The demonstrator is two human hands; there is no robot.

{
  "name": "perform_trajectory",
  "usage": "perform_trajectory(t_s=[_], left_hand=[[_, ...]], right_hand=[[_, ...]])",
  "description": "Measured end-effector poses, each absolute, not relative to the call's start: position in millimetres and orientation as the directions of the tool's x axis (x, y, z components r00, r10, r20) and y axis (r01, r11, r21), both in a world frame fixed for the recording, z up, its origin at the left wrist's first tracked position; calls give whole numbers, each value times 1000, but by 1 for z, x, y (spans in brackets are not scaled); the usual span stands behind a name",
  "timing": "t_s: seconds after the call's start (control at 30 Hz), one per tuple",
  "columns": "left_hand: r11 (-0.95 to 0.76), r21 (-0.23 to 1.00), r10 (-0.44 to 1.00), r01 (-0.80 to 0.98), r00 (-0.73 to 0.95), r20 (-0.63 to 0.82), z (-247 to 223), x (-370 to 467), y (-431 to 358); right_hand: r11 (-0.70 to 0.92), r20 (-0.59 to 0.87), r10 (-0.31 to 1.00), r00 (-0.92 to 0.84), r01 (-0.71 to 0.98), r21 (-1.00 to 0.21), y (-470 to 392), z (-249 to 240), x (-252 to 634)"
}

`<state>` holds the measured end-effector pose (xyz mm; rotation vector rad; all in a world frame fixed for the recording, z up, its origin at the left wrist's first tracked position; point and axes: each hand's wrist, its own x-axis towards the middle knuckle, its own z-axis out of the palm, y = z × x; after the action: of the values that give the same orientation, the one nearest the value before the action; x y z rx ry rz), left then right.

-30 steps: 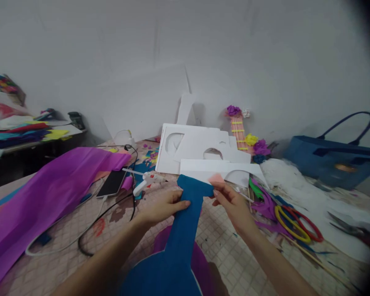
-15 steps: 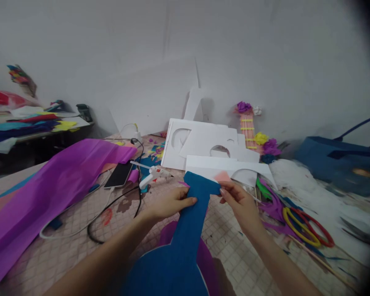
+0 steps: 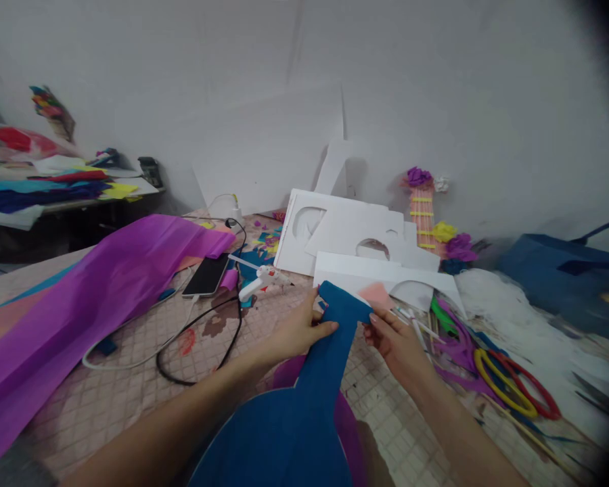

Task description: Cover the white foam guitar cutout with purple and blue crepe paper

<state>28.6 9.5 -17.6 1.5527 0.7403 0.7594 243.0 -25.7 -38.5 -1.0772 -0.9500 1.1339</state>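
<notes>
A blue guitar-shaped cutout (image 3: 289,433) with a pale edge rises from the bottom of the view, its narrow neck pointing away from me. My left hand (image 3: 309,331) grips the neck from the left, thumb on the blue face and fingers behind. On the other side, my right hand (image 3: 393,336) pinches the right corner of the cutout's wider top end. Purple material (image 3: 349,433) shows behind the blue piece along both sides. The fingertips behind the cutout are hidden.
Beyond the hands lie a white glue gun (image 3: 264,281), a phone (image 3: 206,276) with cables, and white cut boards (image 3: 345,223). Purple paper (image 3: 106,284) spreads across the left. Scissors (image 3: 517,385) lie at the right, near a blue bag (image 3: 563,277). A small decorated guitar (image 3: 423,216) leans by the wall.
The scene has shifted slightly right in view as the camera turned. Both hands keep their hold on the blue cutout, and my left fingers show higher at its top left edge.
</notes>
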Motion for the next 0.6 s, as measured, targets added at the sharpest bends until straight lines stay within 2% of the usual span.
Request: perform_trajectory(t_s=[0.1,0.27,0.43,0.6], left_hand=[[91,996,792,-13,607,-65,-18,28,15],[196,980,796,9,583,-165,-30,32,27],[135,988,784,75,602,-152,-34,32,25],[-46,969,805,244,584,-108,-38,27,27]], right_hand=[[48,-13,980,198,-301,-952,-23,-42,245],[13,-95,965,243,-410,-912,-17,-49,256],[-8,-158,951,266,-489,-872,-11,-54,267],[-7,-174,949,264,-533,-846,-9,-57,275]])
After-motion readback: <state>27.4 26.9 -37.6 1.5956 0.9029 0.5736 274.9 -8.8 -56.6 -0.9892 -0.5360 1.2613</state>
